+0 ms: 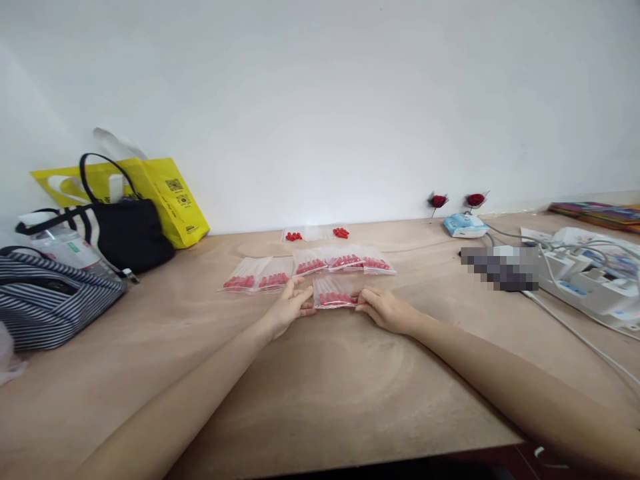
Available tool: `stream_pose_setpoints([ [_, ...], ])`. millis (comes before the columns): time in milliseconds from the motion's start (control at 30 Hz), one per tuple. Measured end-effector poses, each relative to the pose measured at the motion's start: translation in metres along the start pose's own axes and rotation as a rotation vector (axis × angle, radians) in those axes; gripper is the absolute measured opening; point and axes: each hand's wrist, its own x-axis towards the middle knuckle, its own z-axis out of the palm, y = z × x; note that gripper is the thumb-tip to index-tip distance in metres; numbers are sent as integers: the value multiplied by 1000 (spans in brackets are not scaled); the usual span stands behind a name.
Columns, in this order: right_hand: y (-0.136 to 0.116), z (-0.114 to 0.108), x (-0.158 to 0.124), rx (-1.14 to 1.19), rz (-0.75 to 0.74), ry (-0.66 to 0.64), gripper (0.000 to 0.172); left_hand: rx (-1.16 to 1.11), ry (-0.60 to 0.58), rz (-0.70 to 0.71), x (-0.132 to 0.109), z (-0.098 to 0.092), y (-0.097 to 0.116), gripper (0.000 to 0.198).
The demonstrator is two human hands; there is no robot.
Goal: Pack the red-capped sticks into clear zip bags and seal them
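Note:
A small clear zip bag (334,293) with several red capsule-shaped pieces in its lower part is between my hands, near the middle of the table. My left hand (289,309) has its thumb and fingertips at the bag's left edge, the other fingers slightly spread. On the right edge, the thumb and fingers of my right hand (384,309) pinch the bag. Just behind lies a row of similar filled bags, among them a left pair (259,273) and an overlapping group (344,259). Farther back, two small heaps of red pieces (293,236) (341,233) rest on or in clear plastic.
At the left stand a striped pouch (60,300), a black handbag (130,233) and a yellow bag (183,207). To the right are a blue-white packet (466,225), two red roses (439,201), power strips (595,287) with cables, and a blurred dark item (500,268). The wooden table (320,393) meets a white wall.

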Motion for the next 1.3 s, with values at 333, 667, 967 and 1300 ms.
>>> stream_pose_setpoints([
  [333, -23, -1, 1, 215, -61, -123, 10, -25, -62, -75, -40, -1, 5, 30],
  [667, -18, -1, 2, 173, -98, -109, 12, -4, 241, -41, 16, -74, 38, 33],
  [967, -14, -2, 0, 165, -71, -116, 14, 395, 348, -23, 88, -72, 33, 18],
  [1300, -15, -3, 1, 201, -62, -112, 12, 1250, 15, 730, 16, -115, 8, 24],
])
